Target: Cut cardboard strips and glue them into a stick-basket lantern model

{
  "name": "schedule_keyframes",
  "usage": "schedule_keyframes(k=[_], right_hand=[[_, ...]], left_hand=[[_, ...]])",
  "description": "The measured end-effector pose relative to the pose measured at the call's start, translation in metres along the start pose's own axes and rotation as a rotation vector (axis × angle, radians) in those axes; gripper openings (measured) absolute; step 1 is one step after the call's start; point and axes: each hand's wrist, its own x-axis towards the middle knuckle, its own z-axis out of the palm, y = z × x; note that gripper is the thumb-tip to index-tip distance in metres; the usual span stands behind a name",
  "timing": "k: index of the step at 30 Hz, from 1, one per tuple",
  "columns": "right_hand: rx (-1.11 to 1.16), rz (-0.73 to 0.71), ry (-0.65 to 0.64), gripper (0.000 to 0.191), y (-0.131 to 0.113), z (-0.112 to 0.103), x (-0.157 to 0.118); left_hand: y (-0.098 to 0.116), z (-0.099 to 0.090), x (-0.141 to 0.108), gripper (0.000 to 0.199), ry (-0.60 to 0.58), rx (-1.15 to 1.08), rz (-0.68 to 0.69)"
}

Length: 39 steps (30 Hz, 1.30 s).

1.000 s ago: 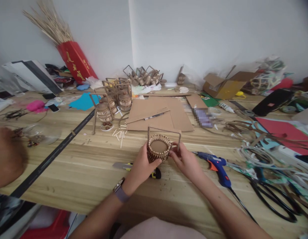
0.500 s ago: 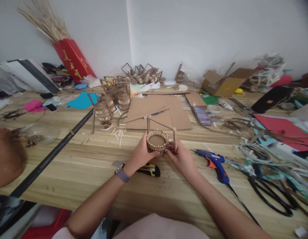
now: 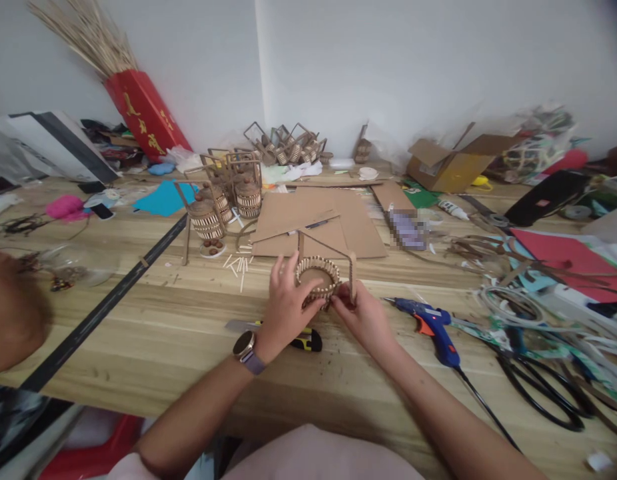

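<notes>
A small round basket (image 3: 317, 272) of light and dark strips, with a tall angular handle (image 3: 352, 270), is between my hands. My left hand (image 3: 287, 300) pinches its near left wall, the forefinger over the rim and the thumb outside; the other fingers stretch upward. My right hand (image 3: 361, 313) grips the basket's lower right side by the foot of the handle, its fingertips partly hidden. Under my left wrist lies a yellow and black utility knife (image 3: 308, 341). To the right of my right hand rests a blue glue gun (image 3: 436, 327) with an orange trigger.
Flat cardboard (image 3: 361, 227) lies beyond the basket, a pen (image 3: 313, 223) on it. Finished baskets (image 3: 207, 223) stand at left, near loose white sticks (image 3: 238, 265). Black scissors (image 3: 543, 390) and coiled strips (image 3: 513, 303) crowd the right. Another person's arm (image 3: 13, 313) enters at left.
My left hand has shifted from the basket's left side, raising its fingers and bringing the forefinger over the rim. My right hand keeps its grip on the right side.
</notes>
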Motion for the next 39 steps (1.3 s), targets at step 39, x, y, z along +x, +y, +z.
schedule_keyframes(k=[39], right_hand=[[0.037, -0.049, -0.023, 0.019, -0.006, 0.000, 0.006]], left_hand=[[0.016, -0.005, -0.006, 0.013, -0.264, 0.152, 0.034]])
